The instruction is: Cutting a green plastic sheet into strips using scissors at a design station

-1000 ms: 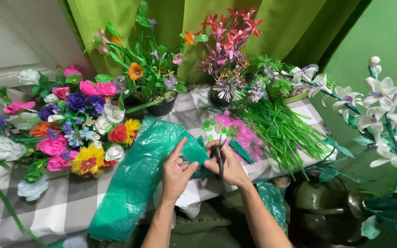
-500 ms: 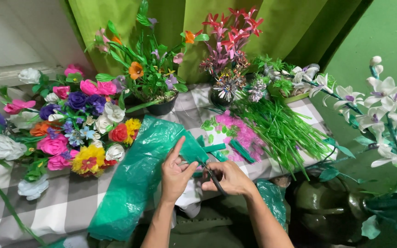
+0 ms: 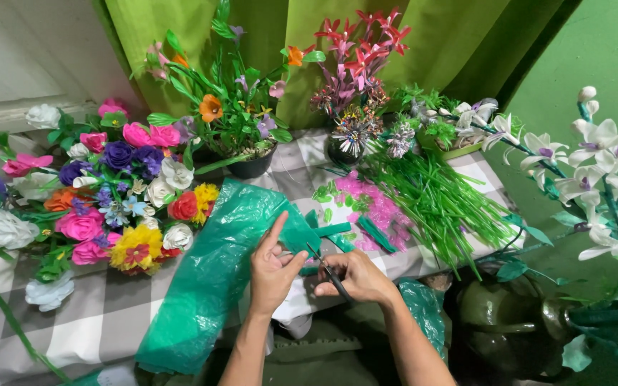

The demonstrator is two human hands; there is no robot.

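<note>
a sheet of green plastic film point(image 3: 212, 286) lies just left of the frame's centre, running from the middle down past the front edge of the worktop point(image 3: 87, 329), its lower end hanging over the lip. the left hand point(image 3: 272, 271) pinches the film's upper right edge, fingers closed on it with the forefinger raised. the right hand point(image 3: 355, 277), touching the left, has its fingers wrapped around small dark scissors point(image 3: 327, 271), blades at the film's edge. cut green strips point(image 3: 337, 230) and pink scraps point(image 3: 373, 209) lie just above the hands. a bundle of green stems point(image 3: 438, 200) fills the right centre. a mixed bouquet point(image 3: 101, 200) crowds the left, potted flowers point(image 3: 241, 121) the top, white blooms point(image 3: 595, 164) the right edge. open checked cloth shows only at lower left.
</note>
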